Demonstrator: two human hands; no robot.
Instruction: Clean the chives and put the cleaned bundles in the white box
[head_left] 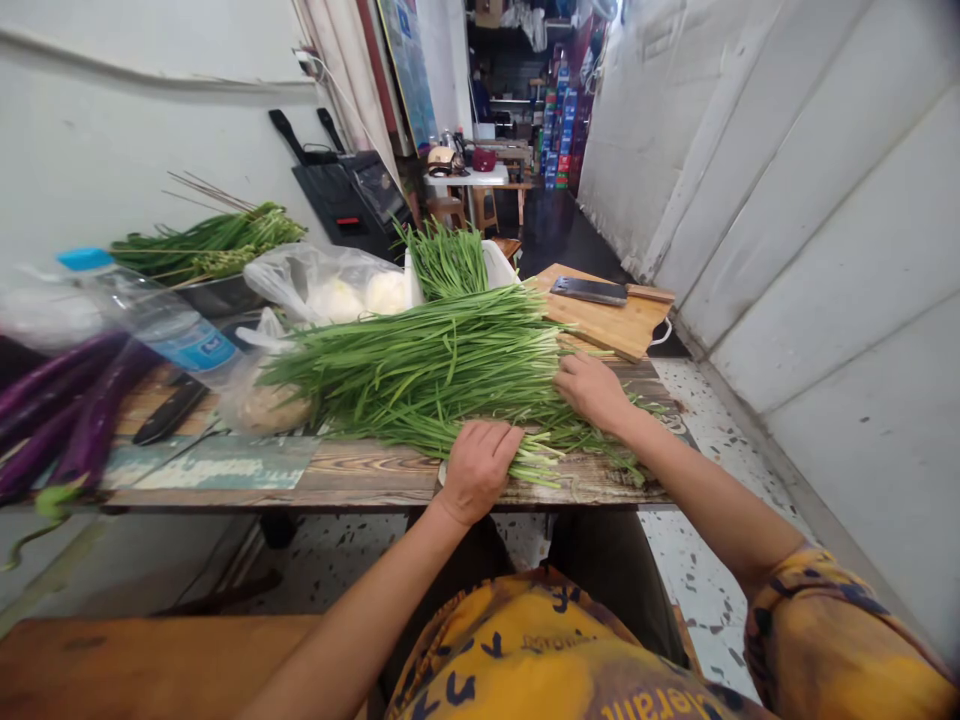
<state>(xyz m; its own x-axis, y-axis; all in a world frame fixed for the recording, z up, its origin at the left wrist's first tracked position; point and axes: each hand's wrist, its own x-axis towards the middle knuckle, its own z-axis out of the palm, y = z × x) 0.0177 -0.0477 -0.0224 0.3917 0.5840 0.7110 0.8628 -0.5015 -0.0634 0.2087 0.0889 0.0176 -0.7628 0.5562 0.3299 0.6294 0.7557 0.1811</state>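
A large pile of garlic chives [450,345] lies across the table, leaves to the left and pale stem ends to the right. My left hand [480,465] is closed around a smaller bunch at the near edge, whose cut ends [536,462] stick out to the right of the fingers. At the pile's right end, my right hand [595,390] has its fingers curled in among the stem ends; the fingertips are partly hidden. Loose green scraps [615,450] lie under and beside the right wrist.
Behind the pile stand a white container of chives [499,265] and a cutting board [581,315] bearing a cleaver [589,291]. Leftward are bagged white vegetables [337,298], a water bottle [161,325], a black-handled knife [171,408] and purple eggplants [94,420]. A wall [825,200] runs along the right.
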